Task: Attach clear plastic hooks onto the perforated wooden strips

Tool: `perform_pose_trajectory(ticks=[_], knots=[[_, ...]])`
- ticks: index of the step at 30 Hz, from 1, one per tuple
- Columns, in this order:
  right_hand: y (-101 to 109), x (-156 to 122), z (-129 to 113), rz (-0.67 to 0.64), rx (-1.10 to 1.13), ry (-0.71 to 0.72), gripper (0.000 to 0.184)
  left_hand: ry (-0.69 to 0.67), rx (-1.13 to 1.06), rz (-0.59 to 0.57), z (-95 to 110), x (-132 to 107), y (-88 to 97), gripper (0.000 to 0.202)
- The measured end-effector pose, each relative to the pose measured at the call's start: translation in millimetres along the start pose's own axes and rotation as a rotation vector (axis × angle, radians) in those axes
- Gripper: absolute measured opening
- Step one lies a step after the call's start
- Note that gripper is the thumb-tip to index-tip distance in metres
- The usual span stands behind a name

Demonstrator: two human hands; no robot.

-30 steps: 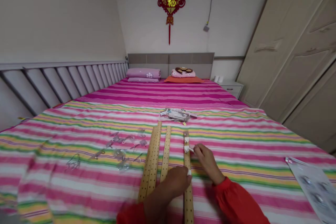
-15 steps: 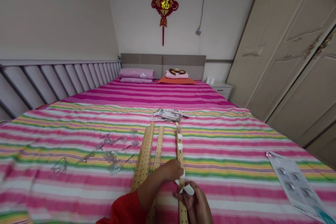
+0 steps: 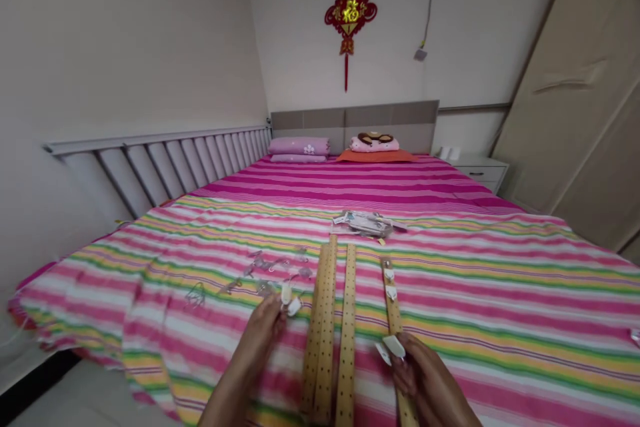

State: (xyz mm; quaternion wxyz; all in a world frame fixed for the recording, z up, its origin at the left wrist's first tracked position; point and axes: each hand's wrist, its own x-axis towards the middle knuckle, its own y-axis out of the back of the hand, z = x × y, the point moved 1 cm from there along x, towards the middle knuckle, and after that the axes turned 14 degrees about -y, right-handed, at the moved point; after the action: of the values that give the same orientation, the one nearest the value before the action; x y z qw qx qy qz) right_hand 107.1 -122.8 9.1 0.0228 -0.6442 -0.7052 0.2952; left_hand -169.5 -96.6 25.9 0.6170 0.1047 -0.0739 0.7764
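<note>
My left hand (image 3: 264,321) is closed on two small white plastic hooks (image 3: 287,293), which poke out from its fingertips left of the perforated wooden strips. My right hand (image 3: 417,368) pinches another pair of white plastic pieces (image 3: 394,347) over the rightmost wooden strip (image 3: 394,312). Farther up that strip sit two more white hooks (image 3: 391,293). Left of it lie a single wooden strip (image 3: 347,333) and a few stacked side by side (image 3: 323,340), all dotted with holes. How the fingers grip the pieces is partly hidden.
Clear-wrapped metal hooks (image 3: 270,263) are scattered on the striped bed cover (image 3: 175,267) at left. A plastic packet (image 3: 367,222) lies beyond the strips. Pillows (image 3: 300,147) rest by the headboard (image 3: 310,121); a railing (image 3: 200,153) runs along the left side.
My left hand has left the rightmost strip and moved left, carrying white hooks. My right hand stays over that strip with white pieces. The view has turned left.
</note>
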Motion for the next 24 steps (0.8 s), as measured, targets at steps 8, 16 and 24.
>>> perform_pose_trajectory(ticks=[8, 16, 24], knots=[[-98, 31, 8, -0.309, -0.123, -0.154, 0.028, -0.408, 0.638, 0.231, -34, 28, 98.5, 0.041], [-172, 78, 31, -0.427, -0.192, -0.144, 0.028, -0.422, 0.659, 0.183, -74, 15, 117.4, 0.023], [-205, 112, 47, -0.426, -0.200, -0.158, 0.031, -0.313, 0.512, 0.259, -82, 16, 121.2, 0.035]])
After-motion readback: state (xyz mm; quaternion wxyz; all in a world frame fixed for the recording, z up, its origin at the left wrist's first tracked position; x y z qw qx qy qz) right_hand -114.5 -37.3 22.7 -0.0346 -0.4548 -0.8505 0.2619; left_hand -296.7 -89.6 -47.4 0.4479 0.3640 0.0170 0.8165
